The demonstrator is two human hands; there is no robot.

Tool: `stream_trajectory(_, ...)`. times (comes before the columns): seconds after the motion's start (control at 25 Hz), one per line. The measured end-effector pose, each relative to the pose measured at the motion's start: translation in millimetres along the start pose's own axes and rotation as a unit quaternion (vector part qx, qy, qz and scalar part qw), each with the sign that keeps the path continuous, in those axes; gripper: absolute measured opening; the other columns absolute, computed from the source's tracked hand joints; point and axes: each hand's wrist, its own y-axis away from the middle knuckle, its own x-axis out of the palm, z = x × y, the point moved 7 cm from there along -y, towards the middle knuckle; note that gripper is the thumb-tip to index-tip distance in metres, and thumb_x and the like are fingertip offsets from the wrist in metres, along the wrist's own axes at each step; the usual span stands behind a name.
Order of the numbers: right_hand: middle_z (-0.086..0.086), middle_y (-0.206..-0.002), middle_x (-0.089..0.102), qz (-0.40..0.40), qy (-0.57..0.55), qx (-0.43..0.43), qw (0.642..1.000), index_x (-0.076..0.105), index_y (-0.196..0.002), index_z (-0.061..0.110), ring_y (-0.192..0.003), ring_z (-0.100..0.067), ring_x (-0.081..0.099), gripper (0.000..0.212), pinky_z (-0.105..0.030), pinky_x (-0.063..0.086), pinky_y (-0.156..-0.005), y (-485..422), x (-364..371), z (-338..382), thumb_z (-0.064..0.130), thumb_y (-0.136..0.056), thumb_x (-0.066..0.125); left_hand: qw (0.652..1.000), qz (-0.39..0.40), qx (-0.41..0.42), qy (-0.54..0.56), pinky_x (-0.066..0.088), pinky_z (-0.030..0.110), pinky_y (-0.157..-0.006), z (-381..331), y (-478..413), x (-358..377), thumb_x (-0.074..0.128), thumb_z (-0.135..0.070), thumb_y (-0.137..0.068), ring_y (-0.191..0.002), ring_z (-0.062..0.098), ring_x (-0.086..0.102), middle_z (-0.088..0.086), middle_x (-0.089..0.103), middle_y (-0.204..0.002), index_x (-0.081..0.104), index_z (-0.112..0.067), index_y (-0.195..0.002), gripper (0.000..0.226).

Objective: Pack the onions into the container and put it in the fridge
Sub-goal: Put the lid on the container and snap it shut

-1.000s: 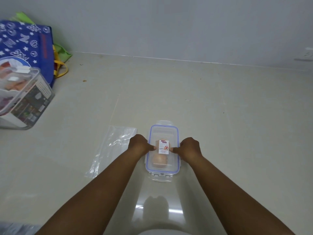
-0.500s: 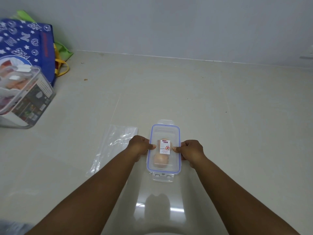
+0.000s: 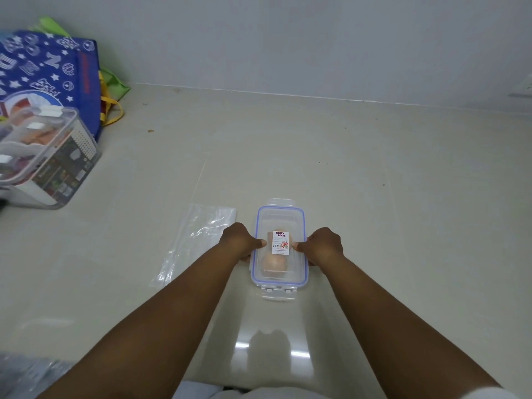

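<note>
A clear rectangular plastic container (image 3: 278, 246) with a blue-rimmed lid sits on the pale glossy counter (image 3: 374, 182), pale round onions (image 3: 274, 262) visible inside. The left hand (image 3: 240, 243) and right hand (image 3: 322, 245) clasp its long sides, fingers curled around the walls and thumbs pressing the lid, probably to seat it for latching. A crumpled clear plastic bag (image 3: 195, 240) lies just left of the container.

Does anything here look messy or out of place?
Mostly tidy. The short-end latches of the container still stick out unclipped, an empty plastic bag lies crumpled beside the left hand, and brown specks dot the counter.
</note>
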Motion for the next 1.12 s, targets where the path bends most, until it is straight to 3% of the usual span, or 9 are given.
stream_trajectory(0.04, -0.007, -0.083, 0.071, 0.004, 0.003, 0.000, 1.000, 0.062, -0.081, 0.010, -0.065, -0.022, 0.069, 0.044, -0.029, 0.053, -0.058, 0, 1, 0, 0.049, -0.070, 0.080, 1.000, 0.003, -0.008, 0.024, 0.060, 0.032, -0.059, 3, 0, 1, 0.084, -0.036, -0.070, -0.062, 0.022, 0.071, 0.008, 0.068, -0.073, 0.057, -0.010, -0.078, 0.038)
stream_trajectory(0.2, -0.009, -0.093, 0.072, 0.006, -0.034, 0.002, 0.999, 0.066, -0.093, 0.005, -0.082, -0.029, 0.072, 0.045, -0.041, 0.059, -0.082, -3, 3, -5, 0.043, -0.072, 0.080, 0.992, 0.008, -0.028, 0.123, 0.062, 0.042, -0.074, 12, 0, 8, 0.082, -0.025, -0.074, -0.072, 0.027, 0.072, 0.014, 0.072, -0.087, 0.062, -0.007, -0.083, 0.029)
stream_trajectory(0.48, -0.012, -0.088, 0.071, 0.001, -0.051, -0.029, 0.998, 0.054, -0.066, 0.013, -0.082, -0.030, 0.070, 0.033, -0.045, 0.058, -0.084, -4, 4, -5, 0.034, -0.078, 0.077, 0.991, -0.015, -0.015, 0.133, 0.060, 0.043, -0.083, 13, 10, 6, 0.080, -0.030, -0.076, -0.079, 0.028, 0.072, 0.012, 0.073, -0.090, 0.067, -0.004, -0.091, 0.033)
stream_trajectory(0.6, -0.008, -0.080, 0.063, 0.019, -0.012, -0.076, 0.997, 0.053, -0.065, 0.010, -0.078, -0.025, 0.061, 0.034, -0.038, 0.053, -0.080, -4, 4, -2, 0.031, -0.079, 0.075, 0.992, 0.016, -0.021, 0.124, 0.062, 0.039, -0.076, 20, 21, 7, 0.083, -0.029, -0.073, -0.068, 0.024, 0.073, 0.013, 0.075, -0.081, 0.069, 0.000, -0.089, 0.036)
stream_trajectory(0.72, -0.006, -0.083, 0.061, 0.068, 0.032, -0.138, 0.988, 0.065, -0.082, 0.001, -0.078, -0.021, 0.055, 0.027, -0.031, 0.044, -0.073, -3, 6, 8, 0.026, -0.081, 0.073, 0.997, 0.021, -0.018, 0.068, 0.062, 0.035, -0.071, 39, 32, -2, 0.084, -0.037, -0.068, -0.062, 0.025, 0.070, 0.012, 0.073, -0.072, 0.069, -0.002, -0.080, 0.041)
stream_trajectory(0.84, -0.005, -0.094, 0.064, 0.131, 0.109, -0.194, 0.966, 0.071, -0.099, 0.008, -0.086, -0.018, 0.056, 0.021, -0.027, 0.044, -0.077, 7, 17, 25, 0.024, -0.084, 0.071, 0.987, -0.145, 0.063, 0.019, 0.051, 0.033, -0.084, 48, 44, -31, 0.078, -0.048, -0.070, -0.100, 0.025, 0.063, 0.007, 0.064, -0.108, 0.062, -0.012, -0.113, 0.058)
stream_trajectory(0.96, -0.005, -0.114, 0.069, 0.185, 0.174, -0.241, 0.937, 0.071, -0.115, 0.018, -0.098, -0.017, 0.060, 0.029, -0.027, 0.045, -0.088, 19, 32, 37, 0.019, -0.087, 0.068, 0.976, -0.169, 0.128, -0.044, 0.043, 0.036, -0.098, 45, 54, -27, 0.075, -0.042, -0.075, -0.122, 0.027, 0.052, 0.010, 0.055, -0.128, 0.056, -0.013, -0.129, 0.064)
stream_trajectory(1.04, -0.003, -0.119, 0.069, 0.184, 0.203, -0.268, 0.924, 0.070, -0.120, 0.021, -0.107, -0.019, 0.061, 0.032, -0.028, 0.045, -0.093, 26, 39, 42, 0.017, -0.088, 0.066, 0.981, -0.131, 0.111, -0.088, 0.044, 0.032, -0.092, 47, 54, -19, 0.073, -0.041, -0.078, -0.117, 0.026, 0.055, 0.009, 0.060, -0.123, 0.060, -0.011, -0.123, 0.056)
stream_trajectory(1.12, -0.001, -0.119, 0.068, 0.123, 0.187, -0.269, 0.937, 0.067, -0.122, 0.024, -0.110, -0.019, 0.061, 0.036, -0.030, 0.046, -0.094, 33, 36, 42, 0.023, -0.086, 0.070, 0.986, -0.109, 0.092, -0.090, 0.043, 0.027, -0.075, 52, 56, -20, 0.073, -0.039, -0.078, -0.093, 0.024, 0.063, 0.006, 0.066, -0.098, 0.067, -0.009, -0.098, 0.037)
